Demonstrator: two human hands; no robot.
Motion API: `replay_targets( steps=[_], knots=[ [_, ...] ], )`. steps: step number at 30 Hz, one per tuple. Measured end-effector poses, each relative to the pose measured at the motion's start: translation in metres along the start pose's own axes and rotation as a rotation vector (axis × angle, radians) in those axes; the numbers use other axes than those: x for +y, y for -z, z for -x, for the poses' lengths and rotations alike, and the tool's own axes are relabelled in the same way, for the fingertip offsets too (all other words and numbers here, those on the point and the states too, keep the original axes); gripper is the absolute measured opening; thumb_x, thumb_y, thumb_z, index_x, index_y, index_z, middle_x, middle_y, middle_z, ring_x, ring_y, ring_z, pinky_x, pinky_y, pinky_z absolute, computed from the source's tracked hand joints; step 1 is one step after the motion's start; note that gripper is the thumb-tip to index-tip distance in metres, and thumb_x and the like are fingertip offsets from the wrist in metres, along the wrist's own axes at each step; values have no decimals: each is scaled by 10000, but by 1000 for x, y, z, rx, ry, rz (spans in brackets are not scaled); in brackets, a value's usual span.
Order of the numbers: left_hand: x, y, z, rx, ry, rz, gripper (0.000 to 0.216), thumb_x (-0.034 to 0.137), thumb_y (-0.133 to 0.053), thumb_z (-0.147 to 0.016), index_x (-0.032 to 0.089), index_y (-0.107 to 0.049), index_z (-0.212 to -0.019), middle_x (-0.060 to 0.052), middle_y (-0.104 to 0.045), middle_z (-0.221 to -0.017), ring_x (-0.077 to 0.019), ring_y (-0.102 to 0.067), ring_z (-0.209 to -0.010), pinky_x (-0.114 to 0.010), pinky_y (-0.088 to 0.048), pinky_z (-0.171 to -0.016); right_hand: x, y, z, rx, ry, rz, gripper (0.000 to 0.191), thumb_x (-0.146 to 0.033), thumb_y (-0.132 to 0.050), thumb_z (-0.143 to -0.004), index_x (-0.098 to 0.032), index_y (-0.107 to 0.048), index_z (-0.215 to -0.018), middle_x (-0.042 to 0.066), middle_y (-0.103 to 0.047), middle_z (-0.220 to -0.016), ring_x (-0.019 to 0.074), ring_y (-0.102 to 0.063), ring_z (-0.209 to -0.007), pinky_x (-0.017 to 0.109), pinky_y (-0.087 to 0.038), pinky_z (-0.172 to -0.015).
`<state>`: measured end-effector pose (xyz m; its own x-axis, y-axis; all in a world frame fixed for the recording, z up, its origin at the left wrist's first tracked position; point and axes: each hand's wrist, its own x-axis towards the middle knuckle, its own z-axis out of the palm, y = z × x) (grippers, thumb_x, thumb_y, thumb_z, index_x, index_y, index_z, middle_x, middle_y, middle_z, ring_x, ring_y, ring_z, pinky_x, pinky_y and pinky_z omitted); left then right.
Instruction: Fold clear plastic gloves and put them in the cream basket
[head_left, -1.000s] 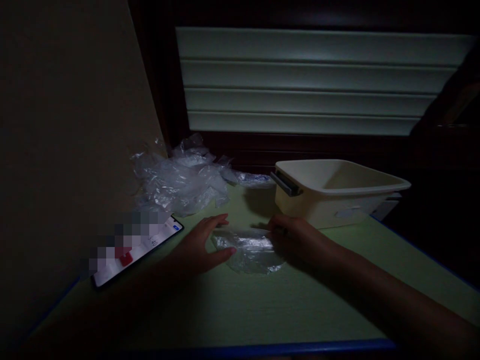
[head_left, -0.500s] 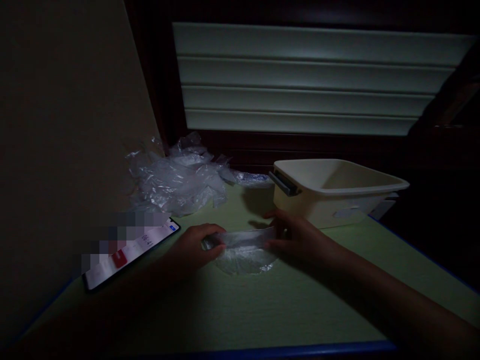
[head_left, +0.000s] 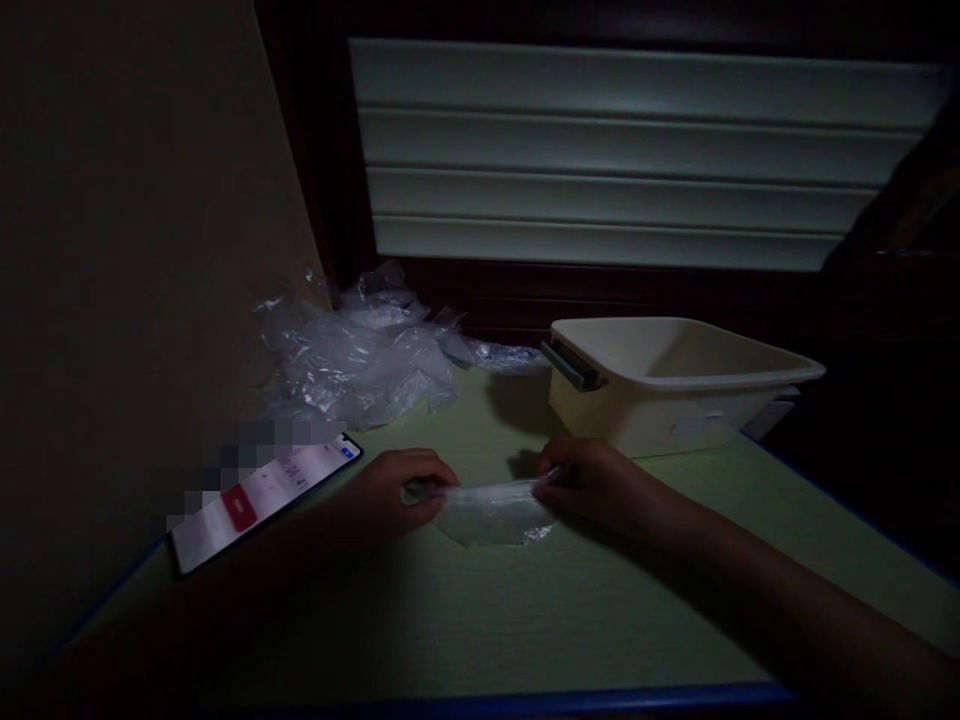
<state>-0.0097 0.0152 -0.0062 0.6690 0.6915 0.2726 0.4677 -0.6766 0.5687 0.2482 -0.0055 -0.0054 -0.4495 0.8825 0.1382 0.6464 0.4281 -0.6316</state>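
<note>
A small clear plastic bag lies folded on the green table in dim light. My left hand pinches its left end with the fingers curled. My right hand pinches its right end. The bag's upper edge is stretched between the two hands, and the rest of it rests on the table below them.
A heap of crumpled clear plastic bags sits at the back left against the wall. A cream plastic tub with a dark handle stands at the back right. A lit phone lies at the left. The table's blue edge runs along the front.
Both hands went from lying on the flat bag to pinching its ends. They folded the upper part over and drew it toward me, so the bag is now narrower.
</note>
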Motion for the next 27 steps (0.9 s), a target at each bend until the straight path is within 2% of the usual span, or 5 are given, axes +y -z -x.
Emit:
replay_targets(
  steps=[8,14,19,22,27],
  knots=[
    [-8,-5,1,56,-202,-35,108,103,-504,-757,145,-603,-745,-20,-586,-742,-117,-551,-710,-224,-438,-651,-16,14,10,-128,213,206,353,45,-441,-666,-156,-630,-886,58,-608,-867,159,-568,-775,271,-440,-692],
    [-2,-4,3,64,-301,-153,131,103,-476,-808,146,-583,-745,-29,-586,-739,-133,-522,-724,-234,-408,-663,-35,9,16,71,191,324,368,-106,-403,-822,-108,-551,-1159,145,-589,-1130,221,-560,-1006,353,-445,-858],
    [2,-1,4,-31,-290,-364,137,65,-472,-789,153,-570,-752,-30,-589,-790,-155,-510,-759,-268,-395,-710,-49,-12,26,-188,296,367,641,-458,-387,-884,-58,-300,-1377,185,-275,-1430,274,-260,-1311,440,-259,-1055],
    [5,1,3,-75,-282,-482,153,33,-478,-753,156,-568,-762,-30,-596,-818,-164,-514,-770,-277,-401,-715,-49,-19,29,-337,284,366,727,-520,-361,-876,-31,-222,-1396,200,-173,-1447,269,-139,-1343,446,-152,-1090],
    [30,2,9,-133,-391,-660,219,41,-490,-671,142,-580,-844,-56,-616,-861,-190,-532,-786,-305,-419,-753,-47,-17,28,-384,246,318,762,-547,-371,-861,-53,-171,-1406,184,-114,-1452,256,-88,-1348,445,-103,-1097]
  ],
)
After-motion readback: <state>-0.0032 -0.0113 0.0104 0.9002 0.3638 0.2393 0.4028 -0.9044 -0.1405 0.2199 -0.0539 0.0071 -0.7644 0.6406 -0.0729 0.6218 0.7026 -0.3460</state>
